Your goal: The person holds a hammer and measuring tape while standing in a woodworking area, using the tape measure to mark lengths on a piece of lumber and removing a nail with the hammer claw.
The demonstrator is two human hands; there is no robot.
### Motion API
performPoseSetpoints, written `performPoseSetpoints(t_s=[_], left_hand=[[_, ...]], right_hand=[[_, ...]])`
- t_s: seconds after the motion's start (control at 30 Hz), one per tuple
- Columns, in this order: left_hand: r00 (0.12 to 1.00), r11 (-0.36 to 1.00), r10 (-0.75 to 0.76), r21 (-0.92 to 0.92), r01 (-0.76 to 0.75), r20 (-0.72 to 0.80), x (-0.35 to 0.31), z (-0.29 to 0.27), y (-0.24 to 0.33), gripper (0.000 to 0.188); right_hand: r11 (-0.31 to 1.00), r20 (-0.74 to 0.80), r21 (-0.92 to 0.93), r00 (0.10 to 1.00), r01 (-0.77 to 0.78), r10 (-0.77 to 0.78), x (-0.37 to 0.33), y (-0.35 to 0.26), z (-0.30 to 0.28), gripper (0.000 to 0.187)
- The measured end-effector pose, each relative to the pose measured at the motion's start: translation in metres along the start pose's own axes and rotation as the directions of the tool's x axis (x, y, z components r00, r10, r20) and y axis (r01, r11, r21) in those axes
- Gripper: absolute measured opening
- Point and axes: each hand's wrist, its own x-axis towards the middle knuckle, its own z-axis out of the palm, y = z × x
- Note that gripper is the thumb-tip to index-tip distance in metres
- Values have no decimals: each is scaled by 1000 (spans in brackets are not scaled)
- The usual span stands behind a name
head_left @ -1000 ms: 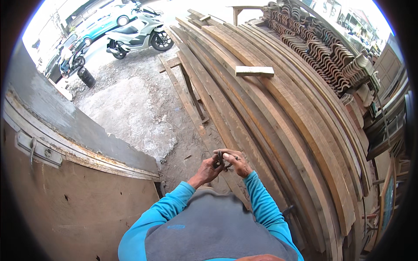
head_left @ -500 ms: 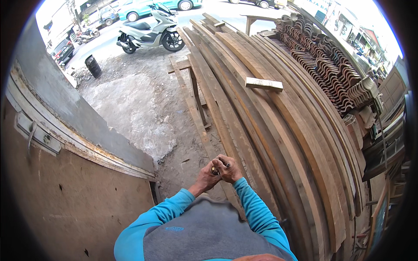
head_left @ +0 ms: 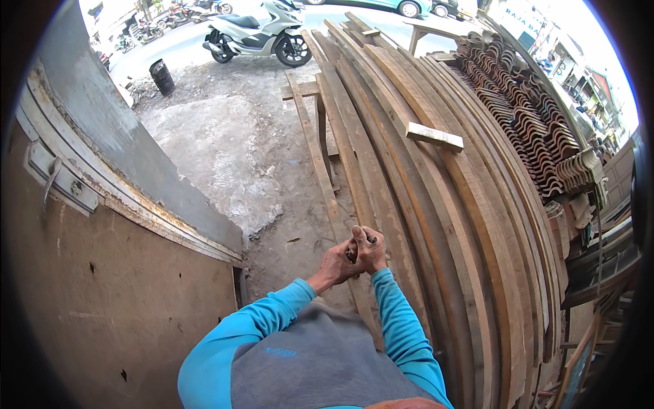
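My left hand [head_left: 334, 266] and my right hand [head_left: 370, 249] are close together in front of my torso, both with fingers curled inward. Between them they grip a small dark object [head_left: 351, 253], mostly covered by the fingers, and I cannot make out its kind. A dark end of something also shows at the top of my right fist. Below the hands runs a narrow wooden batten [head_left: 332, 204], and whether the hands touch it is unclear. Just to the right lie long sawn timber beams [head_left: 436, 211] in a wide stack.
A short wood block [head_left: 434, 136] lies across the beams. Stacked roof tiles [head_left: 518, 109] stand at the right. On the left are a brown door panel [head_left: 136, 293] with a metal latch [head_left: 63, 178] and a grey wall. A black bin [head_left: 161, 77] and a white scooter [head_left: 262, 34] stand farther off.
The view has swung, shifting the scene rightward. My joined hands sit slightly higher and farther right, still gripping the dark object. The blue car on the road has moved right.
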Motion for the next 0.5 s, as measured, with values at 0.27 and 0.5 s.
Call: performPoseSetpoints(t_s=[0.27,0.5], left_hand=[[987,968,159,204,-148,-37,-10,16,-16,42],[978,949,199,261,-175,-67,-18,36,-29,49]], right_hand=[[996,81,10,993,86,-87,-28,4,-27,42],[980,71,-1,978,197,-197,-45,-11,-12,34]])
